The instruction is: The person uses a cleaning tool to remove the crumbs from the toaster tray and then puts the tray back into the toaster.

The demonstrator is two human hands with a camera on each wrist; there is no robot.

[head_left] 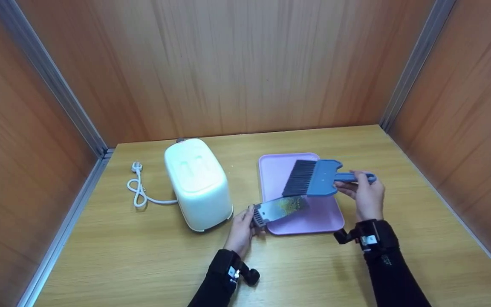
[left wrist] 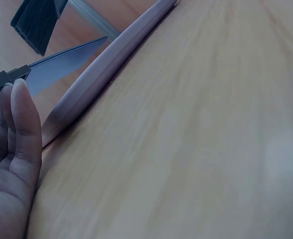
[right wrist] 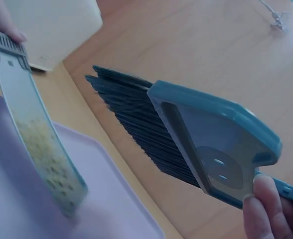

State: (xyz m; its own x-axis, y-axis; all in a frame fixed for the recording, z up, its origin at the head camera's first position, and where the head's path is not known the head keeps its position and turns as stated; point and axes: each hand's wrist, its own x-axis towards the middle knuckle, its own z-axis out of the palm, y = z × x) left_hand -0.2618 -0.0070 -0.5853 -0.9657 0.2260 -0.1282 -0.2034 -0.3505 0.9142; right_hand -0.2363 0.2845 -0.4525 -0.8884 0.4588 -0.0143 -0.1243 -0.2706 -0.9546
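My left hand (head_left: 241, 230) grips the grey slotted end of a narrow metal crumb tray (head_left: 276, 209), as the right wrist view also shows. Yellowish crumbs (right wrist: 44, 154) cover its far half. Beneath it lies a shallow purple tray (head_left: 328, 215), and the crumb tray slants over that tray's surface. My right hand (head_left: 369, 198) pinches the handle of a blue hand brush (head_left: 323, 179) with dark bristles (head_left: 300, 177). Those bristles point left, close to the crumb tray's upper edge in the head view. In the right wrist view a gap separates brush and crumb tray.
To the left of the purple tray stands a white toaster (head_left: 205, 192). Its white cord (head_left: 142, 194) lies bundled on the wooden table (head_left: 151, 256), with the plug (head_left: 137, 166) at its end. Wood panels (head_left: 267, 64) enclose the table's back and sides.
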